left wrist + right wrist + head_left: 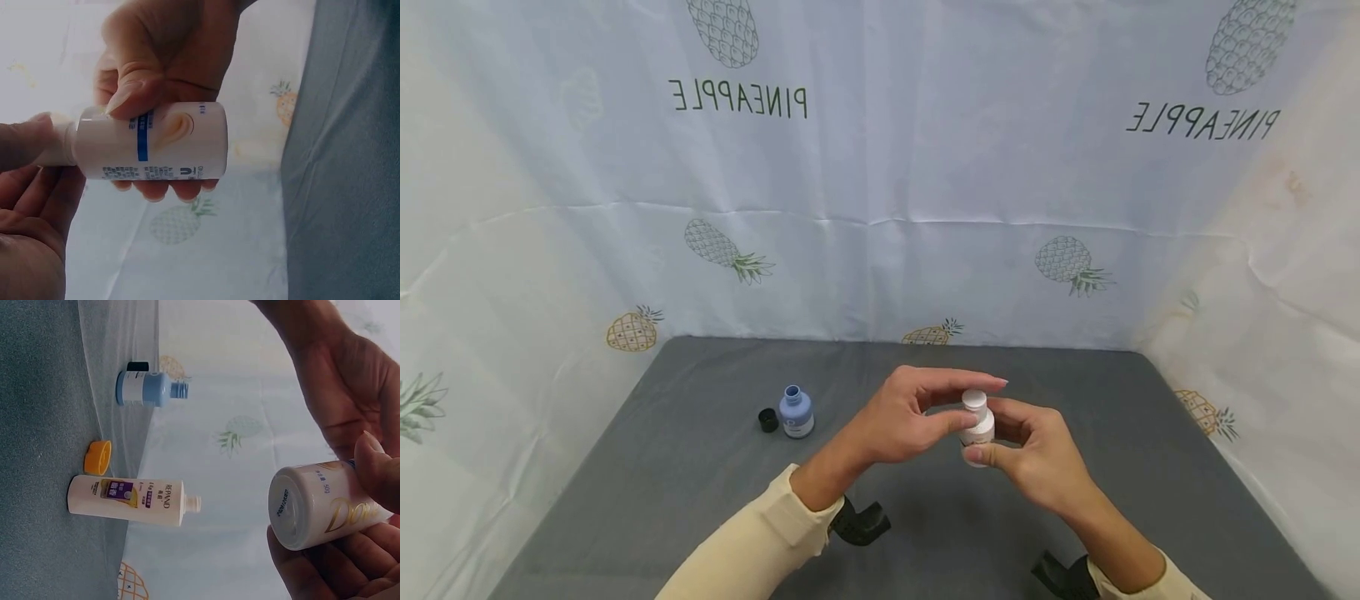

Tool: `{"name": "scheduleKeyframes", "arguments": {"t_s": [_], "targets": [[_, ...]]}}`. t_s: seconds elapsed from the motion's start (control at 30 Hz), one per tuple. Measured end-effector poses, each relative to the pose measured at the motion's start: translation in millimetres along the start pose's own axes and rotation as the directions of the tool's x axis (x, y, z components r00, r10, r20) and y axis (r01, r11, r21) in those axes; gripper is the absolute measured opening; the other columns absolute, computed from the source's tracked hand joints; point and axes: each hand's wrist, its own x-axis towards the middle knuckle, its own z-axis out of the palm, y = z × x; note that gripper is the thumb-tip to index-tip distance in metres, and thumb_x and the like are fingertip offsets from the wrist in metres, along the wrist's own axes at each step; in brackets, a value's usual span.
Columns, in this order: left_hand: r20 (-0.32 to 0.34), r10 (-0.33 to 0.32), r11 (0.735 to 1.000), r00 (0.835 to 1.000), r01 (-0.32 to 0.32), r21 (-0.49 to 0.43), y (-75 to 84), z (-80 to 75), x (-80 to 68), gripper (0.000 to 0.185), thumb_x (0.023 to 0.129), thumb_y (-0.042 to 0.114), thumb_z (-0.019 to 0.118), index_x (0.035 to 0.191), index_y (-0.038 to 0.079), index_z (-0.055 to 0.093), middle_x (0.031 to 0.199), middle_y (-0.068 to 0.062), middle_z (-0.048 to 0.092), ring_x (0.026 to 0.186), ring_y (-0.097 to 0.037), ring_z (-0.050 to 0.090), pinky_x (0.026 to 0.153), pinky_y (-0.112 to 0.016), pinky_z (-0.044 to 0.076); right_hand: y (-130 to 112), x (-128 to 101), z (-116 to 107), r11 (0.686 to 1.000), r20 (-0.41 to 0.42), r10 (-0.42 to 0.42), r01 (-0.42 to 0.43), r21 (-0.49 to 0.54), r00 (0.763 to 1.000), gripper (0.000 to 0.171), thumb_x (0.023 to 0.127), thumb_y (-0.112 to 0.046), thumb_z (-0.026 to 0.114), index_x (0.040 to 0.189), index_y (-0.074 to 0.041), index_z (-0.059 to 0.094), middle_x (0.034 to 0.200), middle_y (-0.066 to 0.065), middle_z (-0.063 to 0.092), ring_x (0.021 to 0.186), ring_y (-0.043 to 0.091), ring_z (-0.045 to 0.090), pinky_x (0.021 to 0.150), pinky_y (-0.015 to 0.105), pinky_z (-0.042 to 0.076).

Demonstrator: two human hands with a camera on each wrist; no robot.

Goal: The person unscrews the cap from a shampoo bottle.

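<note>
Head view: cream sleeves (752, 542) lowest in frame, then right hand (1037, 454) wrapped round a white bottle (978, 427) held above the grey table (662, 467), left hand (902, 417) pinching its cap (974, 399); blue bottle (795, 412) and black cap (767, 420) stand beyond. Left wrist view: right-hand fingers curl round the bottle body, left thumb against its cap. Right wrist view: bottle base in the right palm; uncapped white tube (128, 499), orange cap (98, 457), blue bottle on the table.

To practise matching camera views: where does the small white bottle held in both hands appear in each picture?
Head: white bottle at centre, between both hands.
Left wrist: lying sideways at centre.
Right wrist: lower right, base toward the camera.
Shared landmark: the pineapple-print cloth.
</note>
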Motion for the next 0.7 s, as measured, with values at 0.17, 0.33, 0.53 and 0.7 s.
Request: {"name": "scheduleKeyframes", "arguments": {"t_s": [0.17,0.33,0.53,0.7], "targets": [[-0.062,0.016,0.996,0.998,-0.010,0.086,-2.1,1.5,0.9,0.029,0.093,-0.002,0.075,0.121,-0.004,0.072,0.119,-0.021,0.076,0.109,-0.022,0.076,0.095,-0.031,0.062,0.3,0.1,1.3,1.000,0.005,-0.023,0.023,0.001,1.000,0.040,0.087,-0.007,0.084,0.124,-0.002,0.073,0.113,0.016,0.078,0.099,0.005,0.076,0.079,0.028,0.065],[-0.136,0.061,0.993,0.989,-0.046,0.113,-6.7,5.3,1.8,0.028,0.086,-0.004,0.082,0.112,-0.002,0.073,0.110,-0.019,0.075,0.097,-0.020,0.074,0.090,-0.032,0.064,1.5,0.0,2.5,0.999,-0.007,-0.040,0.040,-0.004,0.999,0.041,0.086,-0.005,0.084,0.125,-0.003,0.073,0.109,0.012,0.079,0.097,0.005,0.076,0.077,0.029,0.065],[-0.138,0.052,0.997,0.989,-0.043,0.067,-7.2,6.4,1.3,0.037,0.082,-0.006,0.084,0.116,-0.004,0.071,0.119,-0.022,0.072,0.109,-0.025,0.073,0.096,-0.034,0.062,1.5,0.3,2.2,0.999,-0.009,-0.035,0.035,-0.010,0.999,0.040,0.086,-0.006,0.085,0.124,-0.003,0.073,0.108,0.011,0.079,0.096,0.007,0.077,0.078,0.029,0.065],[-0.045,0.014,1.000,0.999,-0.013,0.027,-4.0,0.6,-0.3,0.039,0.092,-0.006,0.073,0.130,-0.008,0.065,0.136,-0.026,0.067,0.128,-0.030,0.067,0.107,-0.034,0.057,1.1,0.6,1.9,0.999,0.000,-0.027,0.027,-0.017,1.000,0.041,0.087,-0.006,0.084,0.125,0.000,0.072,0.111,0.017,0.078,0.097,0.006,0.077,0.078,0.027,0.065]]}}
